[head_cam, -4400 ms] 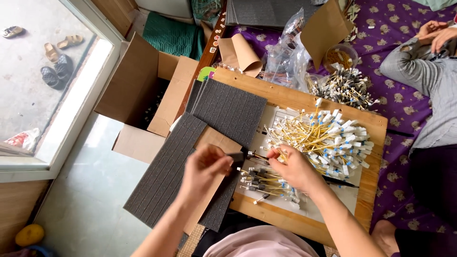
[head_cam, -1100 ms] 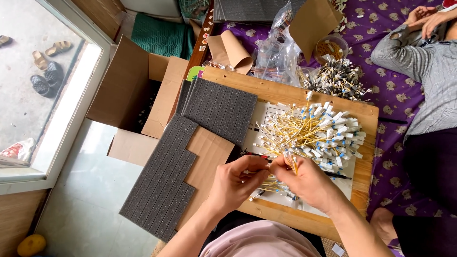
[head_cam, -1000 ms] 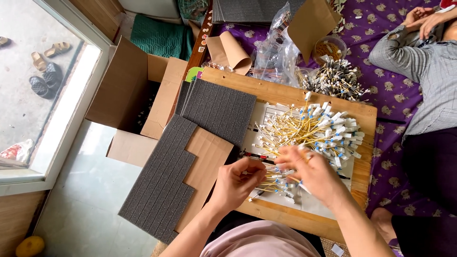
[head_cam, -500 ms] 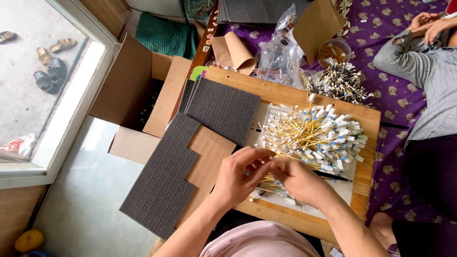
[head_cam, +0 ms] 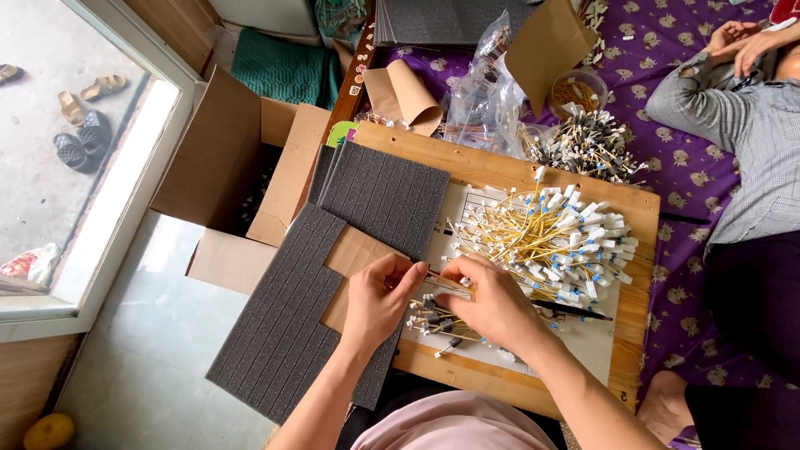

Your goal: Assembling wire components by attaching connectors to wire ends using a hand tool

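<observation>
My left hand [head_cam: 379,302] and my right hand [head_cam: 492,304] meet over the near side of a wooden board [head_cam: 500,171], fingertips pinched together on a thin yellow cable with a small connector [head_cam: 437,283]. Just below them lies a small bunch of finished cables [head_cam: 437,321] on a white paper sheet [head_cam: 596,333]. A large heap of yellow cables with white and blue ends [head_cam: 554,237] sits to the right of my hands. Grey ribbed foam sheets [head_cam: 283,325] lie left of my left hand.
An open cardboard box [head_cam: 225,158] stands left of the board. Clear plastic bags [head_cam: 487,100], rolled brown paper [head_cam: 408,96] and another pile of dark-ended cables [head_cam: 583,142] lie at the far edge. A person in a grey shirt [head_cam: 750,158] lies on the purple mat at right.
My hands parted about a second ago, the right reaching toward the heap, then came back together over the small bunch. They now pinch one cable between them.
</observation>
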